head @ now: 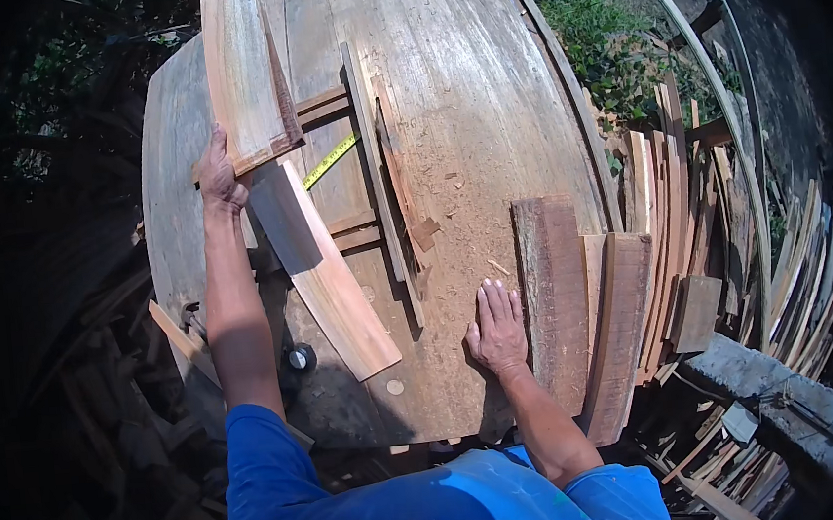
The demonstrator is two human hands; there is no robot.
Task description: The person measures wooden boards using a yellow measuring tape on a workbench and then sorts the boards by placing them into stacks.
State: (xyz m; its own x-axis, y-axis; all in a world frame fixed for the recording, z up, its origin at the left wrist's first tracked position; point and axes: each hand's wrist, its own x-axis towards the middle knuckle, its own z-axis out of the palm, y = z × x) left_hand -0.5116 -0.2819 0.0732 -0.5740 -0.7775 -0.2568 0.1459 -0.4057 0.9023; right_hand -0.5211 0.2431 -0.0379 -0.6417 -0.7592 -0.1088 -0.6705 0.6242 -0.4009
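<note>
My left hand grips the near end of a wide wooden plank, which runs out of the top of the view. The thumb lies along its edge; the other fingers are hidden. Just below that end, a shorter pale board lies slanted on the worn wooden tabletop. A yellow tape measure blade shows beyond this board. Palm down on the wood, my right hand holds nothing. Close to its right lies a rough brown board with a bark-like edge.
A wooden frame-like guide with crosspieces lies mid-table, beside scattered sawdust and a wood chip. Another thick board overlaps the right edge. A small round black object sits near my left forearm. Stacked planks stand off the right side.
</note>
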